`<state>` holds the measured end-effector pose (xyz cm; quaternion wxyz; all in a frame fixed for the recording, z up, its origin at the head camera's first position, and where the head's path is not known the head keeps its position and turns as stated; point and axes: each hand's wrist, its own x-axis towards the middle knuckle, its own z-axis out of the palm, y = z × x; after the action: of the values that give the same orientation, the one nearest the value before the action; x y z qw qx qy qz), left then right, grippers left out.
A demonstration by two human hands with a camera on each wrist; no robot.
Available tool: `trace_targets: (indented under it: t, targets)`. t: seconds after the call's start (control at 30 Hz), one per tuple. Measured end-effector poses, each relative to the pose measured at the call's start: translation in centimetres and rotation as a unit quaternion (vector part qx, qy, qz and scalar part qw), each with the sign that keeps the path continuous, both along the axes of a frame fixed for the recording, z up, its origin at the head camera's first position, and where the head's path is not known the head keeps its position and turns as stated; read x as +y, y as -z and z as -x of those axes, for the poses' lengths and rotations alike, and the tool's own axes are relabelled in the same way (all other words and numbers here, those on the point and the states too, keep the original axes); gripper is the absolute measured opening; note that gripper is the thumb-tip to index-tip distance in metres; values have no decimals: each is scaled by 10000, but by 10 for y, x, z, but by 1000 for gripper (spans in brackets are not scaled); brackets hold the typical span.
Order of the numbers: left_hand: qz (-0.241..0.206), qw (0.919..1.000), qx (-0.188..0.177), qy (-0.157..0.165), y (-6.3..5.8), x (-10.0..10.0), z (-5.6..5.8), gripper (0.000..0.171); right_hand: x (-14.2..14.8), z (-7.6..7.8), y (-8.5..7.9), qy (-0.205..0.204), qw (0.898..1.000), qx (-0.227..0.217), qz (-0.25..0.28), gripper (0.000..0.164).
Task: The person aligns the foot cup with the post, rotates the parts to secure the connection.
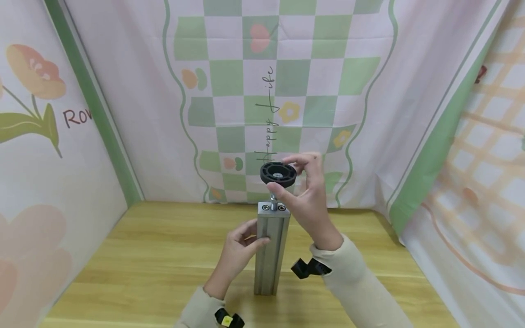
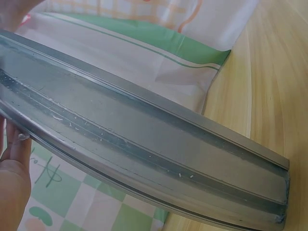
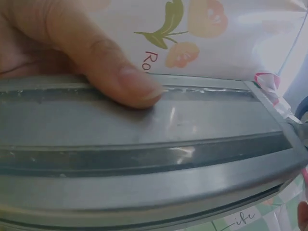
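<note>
An upright grey aluminium profile (image 1: 267, 262) stands on the table. My left hand (image 1: 237, 249) grips it partway up, the thumb across the near face; in the right wrist view this thumb lies over the profile's edge (image 3: 207, 122). A metal end plate (image 1: 273, 213) with a screw on each side tops the profile. Out of its middle rises a metal stem (image 1: 273, 203), carrying a black round levelling foot (image 1: 278, 173) with a screw at its centre. My right hand (image 1: 310, 205) pinches the foot's rim between thumb and fingers. Grooves and small shavings show along the profile (image 2: 144, 134) in the left wrist view.
The wooden table (image 1: 176, 255) spreads around the profile. Behind it hangs a green checked curtain (image 1: 229, 77), with printed curtains on the left (image 1: 33, 182) and right (image 1: 471, 191). A black strap mount (image 1: 310, 268) sits on my right wrist.
</note>
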<state>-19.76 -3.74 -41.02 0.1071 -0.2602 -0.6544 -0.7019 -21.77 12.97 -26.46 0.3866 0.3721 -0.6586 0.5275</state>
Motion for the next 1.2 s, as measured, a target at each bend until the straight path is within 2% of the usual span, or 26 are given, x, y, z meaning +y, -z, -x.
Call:
trace_targets:
  t: [0.1,0.17,0.3,0.37,0.43,0.57,0.97,1.07,1.2]
  targets:
    - [-21,10000,-53,12,0,0,0,41,0,1,0,-125,9998,-57,-134,55]
    - [-35,10000,-87,9,-1,0,0,42,0,2,-1,-591,9974,-357,-189,52]
    - [-62,9999,-117,17,-1,0,-1,42,0,4,-2,-1782,9780,-1087,-8,52]
    - [-71,9999,-106,20,-1,0,-1,42,0,5,-1,-2150,9679,-1293,144,53]
    - [-65,9999,-84,16,0,0,-1,42,0,6,1,-2304,9629,-1382,246,53]
    - [-56,10000,-54,14,0,1,0,42,0,7,4,-2449,9574,-1478,396,52]
    - [-64,9999,-107,12,1,1,0,42,2,8,5,-2401,9576,-1538,418,45]
    - [-53,9999,-152,10,-1,1,-1,43,2,7,6,-2257,9609,-1522,506,41]
    - [-23,9997,-224,-3,-3,1,-2,43,3,6,7,-1893,9711,-1345,552,37]
